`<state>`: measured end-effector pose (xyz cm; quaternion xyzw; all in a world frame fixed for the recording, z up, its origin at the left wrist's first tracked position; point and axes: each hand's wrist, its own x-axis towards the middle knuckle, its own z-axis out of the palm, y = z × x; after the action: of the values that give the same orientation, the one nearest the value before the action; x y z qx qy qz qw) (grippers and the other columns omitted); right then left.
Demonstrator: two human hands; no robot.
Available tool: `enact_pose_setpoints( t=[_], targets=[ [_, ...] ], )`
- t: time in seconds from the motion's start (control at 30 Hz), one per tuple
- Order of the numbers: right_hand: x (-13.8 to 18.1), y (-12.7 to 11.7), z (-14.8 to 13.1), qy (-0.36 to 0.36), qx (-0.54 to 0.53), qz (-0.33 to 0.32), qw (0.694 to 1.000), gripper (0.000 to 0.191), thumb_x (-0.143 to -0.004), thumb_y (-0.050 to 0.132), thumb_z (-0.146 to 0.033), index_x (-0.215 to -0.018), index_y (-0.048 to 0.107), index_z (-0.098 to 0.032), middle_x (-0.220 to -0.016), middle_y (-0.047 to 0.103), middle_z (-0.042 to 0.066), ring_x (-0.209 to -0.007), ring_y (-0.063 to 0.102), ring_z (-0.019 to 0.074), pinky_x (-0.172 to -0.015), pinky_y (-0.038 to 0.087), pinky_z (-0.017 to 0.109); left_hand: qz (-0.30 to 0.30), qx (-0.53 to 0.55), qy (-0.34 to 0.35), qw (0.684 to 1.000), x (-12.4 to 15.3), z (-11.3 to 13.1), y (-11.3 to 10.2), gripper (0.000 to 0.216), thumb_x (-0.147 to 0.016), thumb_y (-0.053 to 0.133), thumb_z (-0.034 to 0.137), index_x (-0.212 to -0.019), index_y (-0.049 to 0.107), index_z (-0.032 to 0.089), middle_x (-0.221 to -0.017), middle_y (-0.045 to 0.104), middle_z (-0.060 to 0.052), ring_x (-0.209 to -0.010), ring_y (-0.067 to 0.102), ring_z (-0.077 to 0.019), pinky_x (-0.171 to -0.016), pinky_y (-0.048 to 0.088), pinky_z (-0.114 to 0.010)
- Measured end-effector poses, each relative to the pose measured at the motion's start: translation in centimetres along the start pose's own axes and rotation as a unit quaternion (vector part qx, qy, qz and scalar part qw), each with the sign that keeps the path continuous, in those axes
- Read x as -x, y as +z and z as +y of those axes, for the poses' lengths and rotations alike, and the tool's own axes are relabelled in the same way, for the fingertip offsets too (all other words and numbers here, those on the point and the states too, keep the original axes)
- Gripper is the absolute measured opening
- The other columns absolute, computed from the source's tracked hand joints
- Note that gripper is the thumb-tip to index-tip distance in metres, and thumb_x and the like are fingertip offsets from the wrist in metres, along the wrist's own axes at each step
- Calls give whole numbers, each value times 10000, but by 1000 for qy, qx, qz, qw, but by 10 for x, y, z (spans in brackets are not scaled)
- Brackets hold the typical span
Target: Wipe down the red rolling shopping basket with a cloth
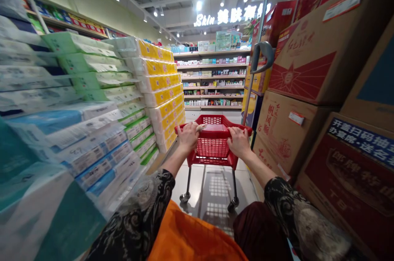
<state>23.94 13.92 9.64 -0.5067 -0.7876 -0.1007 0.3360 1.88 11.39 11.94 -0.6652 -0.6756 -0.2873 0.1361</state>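
A red plastic shopping cart (214, 148) on small wheels stands in the aisle ahead of me. My left hand (188, 134) is wrapped round the left part of its handle bar (214, 130). My right hand (238, 141) grips the right part of the same bar. Both arms wear dark patterned sleeves. The basket looks empty from here. An orange cloth (191, 236) lies at my waist, low in view.
Stacked packs of tissue paper (92, 101) line the left side of the narrow aisle. Piled cardboard boxes (308, 88) and a metal pole (260, 43) stand on the right. Shelves of small goods (212, 84) cross the far end. Grey tiled floor (212, 191) runs between.
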Motion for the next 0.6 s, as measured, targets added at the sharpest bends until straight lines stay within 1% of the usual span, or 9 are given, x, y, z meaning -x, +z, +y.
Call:
enact_pose_setpoints(
  t=[0.07, 0.1, 0.23, 0.3, 0.33, 0.37, 0.43, 0.53, 0.6],
  targets=[
    [1, 2, 0, 1, -10, 13, 1000, 454, -764, 453, -179, -1211, 509, -123, -1240, 543, 138, -1187, 436, 266, -1071, 147, 526, 2, 16, -2, 1000, 2, -11, -2, 312, -876, 388, 332, -1146, 535, 281, -1315, 506, -57, -1245, 400, -232, -1077, 177, -519],
    [2, 3, -1, 4, -14, 19, 1000, 458, -758, 454, -175, -1209, 511, -121, -1240, 543, 139, -1188, 433, 267, -1073, 138, 525, 1, 33, 10, 999, 3, -9, -2, 325, -877, 390, 366, -1154, 529, 267, -1313, 509, -59, -1252, 394, -231, -1073, 199, -507],
    [7, 4, -5, 5, -27, 33, 999, 473, -737, 451, -160, -1203, 519, -119, -1252, 536, 145, -1202, 419, 274, -1071, 126, 533, -19, 97, 116, 988, 0, 36, 8, 393, -901, 344, 414, -1196, 517, 220, -1339, 487, -58, -1261, 383, -205, -1058, 272, -412],
    [9, 0, -5, -9, -32, 26, 999, 488, -727, 447, -149, -1209, 517, -119, -1263, 531, 144, -1206, 417, 272, -1070, 129, 533, -22, 99, 147, 984, -5, 54, 12, 375, -910, 333, 380, -1166, 548, 210, -1324, 502, -61, -1243, 403, -193, -1047, 289, -375],
    [9, -4, -3, -19, -36, 16, 999, 492, -723, 442, -140, -1209, 520, -122, -1267, 530, 139, -1205, 420, 267, -1070, 135, 528, -19, 94, 148, 984, -7, 56, 14, 365, -909, 339, 371, -1147, 563, 209, -1310, 515, -63, -1231, 415, -196, -1041, 295, -377],
    [8, -8, -1, -31, -40, 2, 999, 492, -721, 436, -132, -1204, 526, -126, -1268, 533, 133, -1201, 426, 262, -1070, 148, 519, -12, 88, 140, 986, -9, 52, 14, 356, -905, 349, 369, -1132, 573, 210, -1300, 523, -65, -1219, 426, -204, -1033, 303, -388],
    [5, -17, 9, -44, -48, -24, 998, 483, -717, 430, -127, -1187, 544, -126, -1254, 547, 128, -1183, 445, 256, -1060, 196, 499, 4, 75, 102, 992, -13, 31, 14, 351, -900, 352, 366, -1120, 579, 213, -1288, 530, -71, -1193, 449, -226, -1017, 314, -427],
    [0, -27, 29, -8, -48, -28, 998, 442, -725, 421, -145, -1135, 586, -125, -1201, 584, 123, -1140, 481, 263, -1030, 264, 494, 31, 71, 13, 997, -18, -6, 16, 358, -894, 337, 321, -1100, 588, 170, -1184, 585, -103, -1140, 487, -237, -1008, 330, -434],
    [-2, -29, 39, 14, -50, -22, 998, 428, -722, 418, -148, -1105, 608, -121, -1163, 606, 116, -1124, 492, 258, -1023, 300, 462, 34, 90, 15, 995, -20, -9, 19, 366, -888, 346, 322, -1099, 591, 150, -1196, 565, -118, -1164, 465, -235, -1025, 326, -403]
  ],
)
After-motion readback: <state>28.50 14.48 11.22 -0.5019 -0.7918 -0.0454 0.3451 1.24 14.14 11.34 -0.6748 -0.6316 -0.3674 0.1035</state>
